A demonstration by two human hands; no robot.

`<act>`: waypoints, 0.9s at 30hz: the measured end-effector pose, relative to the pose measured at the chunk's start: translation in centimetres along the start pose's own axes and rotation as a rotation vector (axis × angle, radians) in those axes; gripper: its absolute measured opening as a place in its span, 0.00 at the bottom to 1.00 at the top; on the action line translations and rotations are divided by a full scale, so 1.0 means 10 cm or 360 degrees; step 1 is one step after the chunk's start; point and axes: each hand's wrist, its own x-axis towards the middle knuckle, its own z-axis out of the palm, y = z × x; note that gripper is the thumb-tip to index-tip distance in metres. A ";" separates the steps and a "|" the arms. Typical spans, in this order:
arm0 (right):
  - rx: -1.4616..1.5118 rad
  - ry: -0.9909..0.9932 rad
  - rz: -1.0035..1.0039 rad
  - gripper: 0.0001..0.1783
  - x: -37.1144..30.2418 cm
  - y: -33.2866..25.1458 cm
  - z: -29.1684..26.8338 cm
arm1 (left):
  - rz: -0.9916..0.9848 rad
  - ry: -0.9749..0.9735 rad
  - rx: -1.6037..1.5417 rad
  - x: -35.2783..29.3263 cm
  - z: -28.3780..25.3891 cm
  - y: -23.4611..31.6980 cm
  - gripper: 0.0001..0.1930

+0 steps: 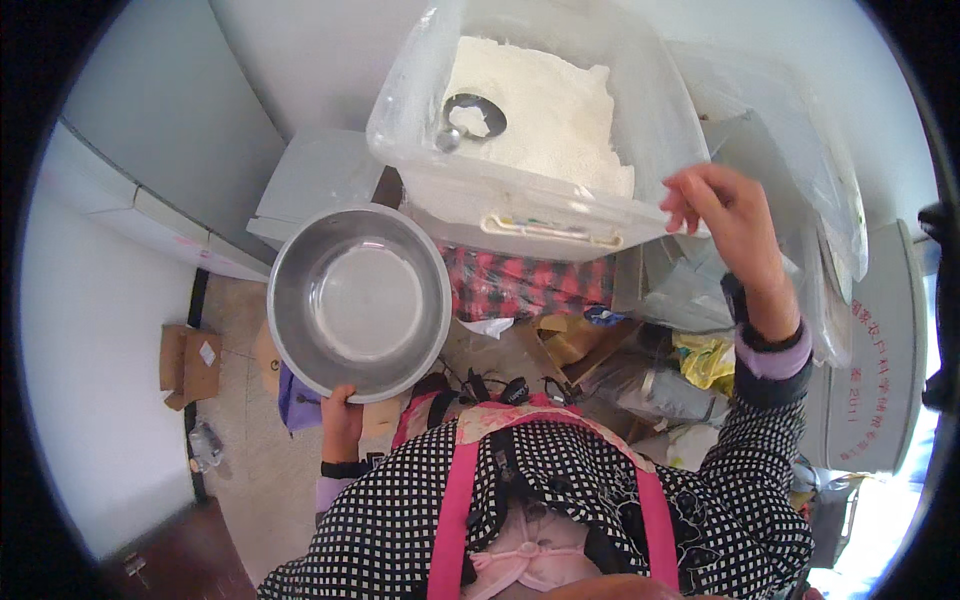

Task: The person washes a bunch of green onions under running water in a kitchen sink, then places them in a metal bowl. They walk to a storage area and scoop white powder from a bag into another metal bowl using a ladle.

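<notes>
My left hand (342, 415) is closed on the near rim of a wide steel basin (287, 300); its inside shows nothing but bare shiny metal. My right hand (735, 215) is raised at the right front corner of a clear plastic storage bin (440, 190). Its fingers are loosely bent and apart, with nothing seen in them; whether they touch the bin's rim I cannot tell. White flour-like powder (555, 115) covers the bin's bottom. On the powder rests a dark round scoop (494, 112) with some powder in its bowl and a shiny rounded end toward me.
A red-and-black checked cloth (530, 285) lies below the bin. To the left are a grey box (320, 180) and an open cardboard carton (190, 365) on the floor. Clear plastic sheeting (790, 150) hangs at the right, above a yellow bag (708, 358) and other bags.
</notes>
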 end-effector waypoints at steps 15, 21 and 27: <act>-0.0278 -0.0787 0.1274 0.20 1.79 0.06 1.67 | -0.0265 0.0072 0.0118 0.61 -0.68 0.10 0.28; 0.0022 -0.0671 0.1411 0.10 1.78 0.21 1.29 | -0.0317 0.0062 0.0075 0.76 -0.69 0.13 0.29; -0.1868 -0.0397 -0.0072 0.11 1.39 0.32 0.97 | -0.0301 0.0014 0.0131 0.85 -0.85 0.15 0.30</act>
